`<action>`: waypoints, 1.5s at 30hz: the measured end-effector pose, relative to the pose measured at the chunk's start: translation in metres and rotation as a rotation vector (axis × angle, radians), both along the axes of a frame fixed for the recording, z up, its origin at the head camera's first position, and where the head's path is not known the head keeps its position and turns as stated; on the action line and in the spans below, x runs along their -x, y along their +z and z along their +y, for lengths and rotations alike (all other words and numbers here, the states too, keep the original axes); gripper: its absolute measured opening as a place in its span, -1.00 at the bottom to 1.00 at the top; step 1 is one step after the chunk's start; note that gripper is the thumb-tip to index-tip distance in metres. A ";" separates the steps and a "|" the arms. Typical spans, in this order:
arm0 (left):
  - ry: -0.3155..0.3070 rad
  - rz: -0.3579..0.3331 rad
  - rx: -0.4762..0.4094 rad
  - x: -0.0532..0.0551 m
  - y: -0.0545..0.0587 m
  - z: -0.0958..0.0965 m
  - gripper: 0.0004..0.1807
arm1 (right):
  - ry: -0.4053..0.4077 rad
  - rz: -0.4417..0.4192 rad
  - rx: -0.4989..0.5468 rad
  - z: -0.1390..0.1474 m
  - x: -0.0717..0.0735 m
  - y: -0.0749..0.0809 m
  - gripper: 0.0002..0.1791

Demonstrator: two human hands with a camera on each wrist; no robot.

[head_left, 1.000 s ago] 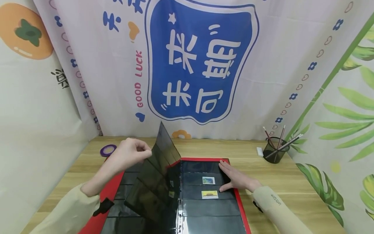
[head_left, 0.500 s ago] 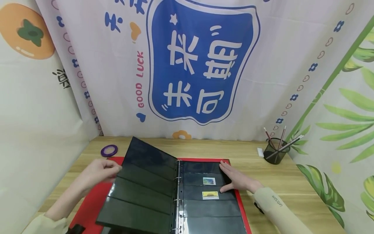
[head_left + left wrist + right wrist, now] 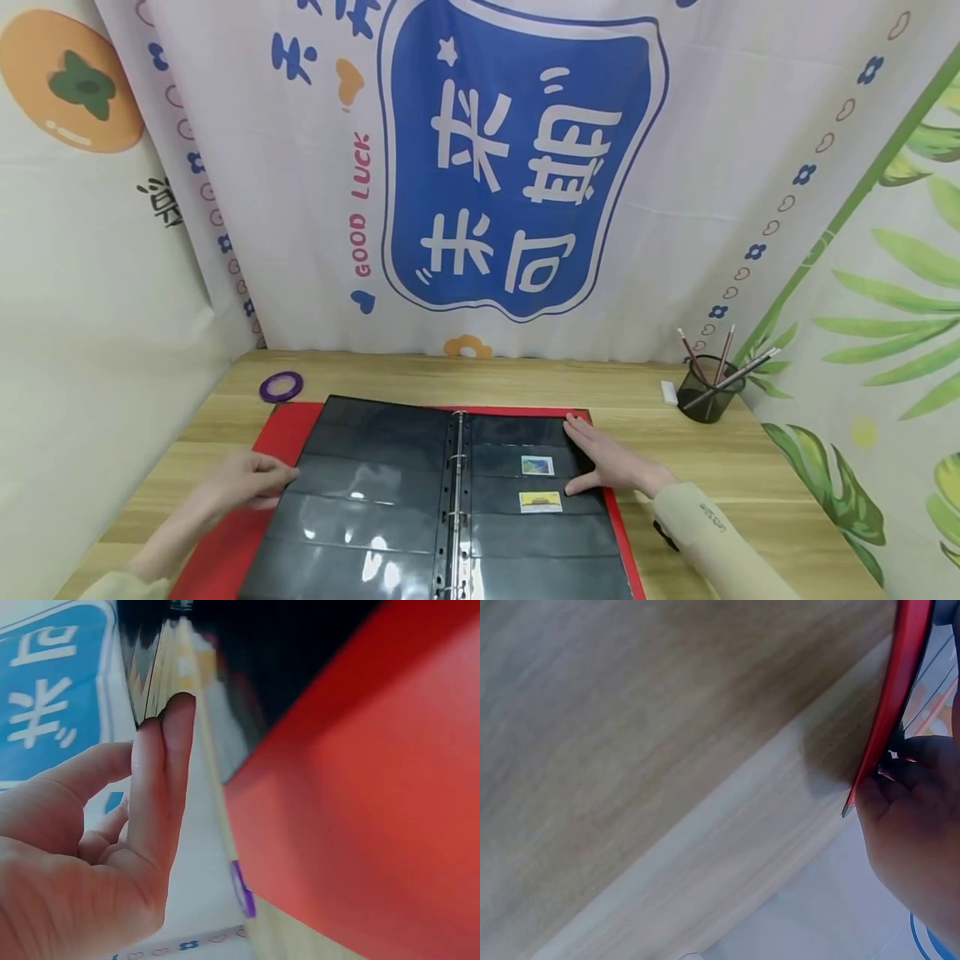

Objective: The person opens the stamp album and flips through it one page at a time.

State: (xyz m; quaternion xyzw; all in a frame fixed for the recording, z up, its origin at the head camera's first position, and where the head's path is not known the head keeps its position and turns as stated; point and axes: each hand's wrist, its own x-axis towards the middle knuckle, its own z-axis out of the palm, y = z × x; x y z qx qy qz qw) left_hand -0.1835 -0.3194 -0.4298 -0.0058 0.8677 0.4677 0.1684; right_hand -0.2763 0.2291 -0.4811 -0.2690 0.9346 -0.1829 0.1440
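A red ring binder [image 3: 296, 425] lies spread on the wooden table, with black pocket pages on both sides of its metal rings [image 3: 457, 514]. My left hand [image 3: 251, 481] is at the outer edge of the left black page [image 3: 367, 454]. In the left wrist view, its fingers [image 3: 150, 795] reach out straight, tips at the page edge. The right hand [image 3: 606, 457] rests with fingers spread on the outer edge of the right page [image 3: 540, 533]. Beside it, a blue-green stamp [image 3: 537, 465] and a yellow stamp [image 3: 540, 502] sit in that page's pockets.
A purple roll of tape [image 3: 281, 386] lies behind the binder at left. At the back right stand a black mesh pen cup [image 3: 708, 396] with pencils and a white eraser [image 3: 668, 392]. A printed curtain [image 3: 300, 208] hangs behind the table [image 3: 562, 383].
The raised black page has swung leftward and down onto the left side. My left hand has moved left and lower with it. The right hand has stayed in place.
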 end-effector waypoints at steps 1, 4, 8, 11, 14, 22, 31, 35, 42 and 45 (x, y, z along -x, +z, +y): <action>-0.002 -0.001 0.018 0.000 -0.003 0.000 -0.64 | -0.001 -0.001 -0.001 0.000 0.000 0.000 0.24; 0.001 0.009 0.091 0.001 -0.009 0.002 -0.72 | -0.005 -0.007 -0.004 -0.001 -0.001 0.002 0.24; 0.002 0.043 0.205 0.000 -0.016 0.007 -0.71 | -0.010 -0.012 0.000 -0.002 -0.001 0.002 0.24; 0.027 0.048 0.220 0.000 -0.019 0.011 -0.75 | -0.008 -0.009 0.004 -0.001 -0.001 0.003 0.23; 0.051 0.048 0.215 0.000 -0.020 0.016 -0.78 | -0.004 -0.005 0.005 -0.001 -0.001 0.003 0.23; 0.095 0.068 0.347 0.001 -0.025 0.024 -0.77 | -0.001 -0.001 0.007 0.000 -0.001 0.004 0.23; 0.084 0.325 0.493 0.005 -0.031 0.038 -0.81 | -0.001 0.039 -0.008 0.002 -0.001 -0.002 0.24; 0.072 0.500 0.533 0.006 -0.034 0.049 -0.83 | 0.002 0.056 -0.004 0.002 -0.001 -0.004 0.23; -0.104 0.673 0.601 0.009 -0.049 0.060 -0.40 | -0.002 0.058 0.013 0.003 -0.001 -0.005 0.23; -0.183 0.660 0.630 0.008 -0.056 0.060 -0.20 | 0.000 0.061 0.014 0.003 -0.001 -0.006 0.23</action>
